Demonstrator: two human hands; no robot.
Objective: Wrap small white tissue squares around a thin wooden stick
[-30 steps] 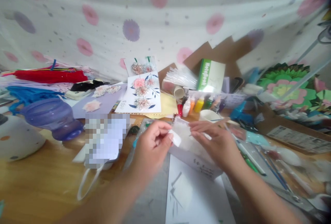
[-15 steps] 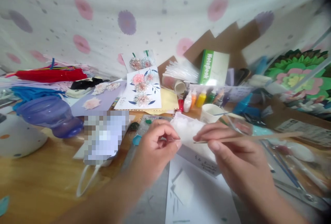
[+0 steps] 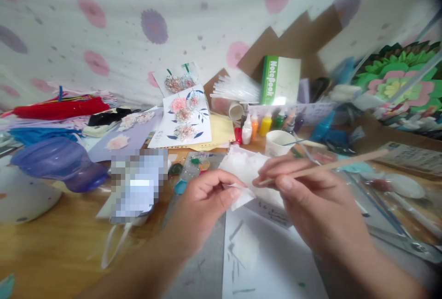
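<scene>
Left grip (image 3: 207, 202) pinched closed on a small white piece (image 3: 242, 197), right grip (image 3: 312, 200) closed around a slim pale stick (image 3: 331, 165), tip just beside that piece. Careful: the piece looks thin, so a hard jab could tear it! A slack left pinch might drop it; a straying right grip could knock the cup (image 3: 273, 146) beyond.

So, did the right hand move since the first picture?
Yes: judged against the white cup, the right hand has shifted rightward and a little nearer.
</scene>
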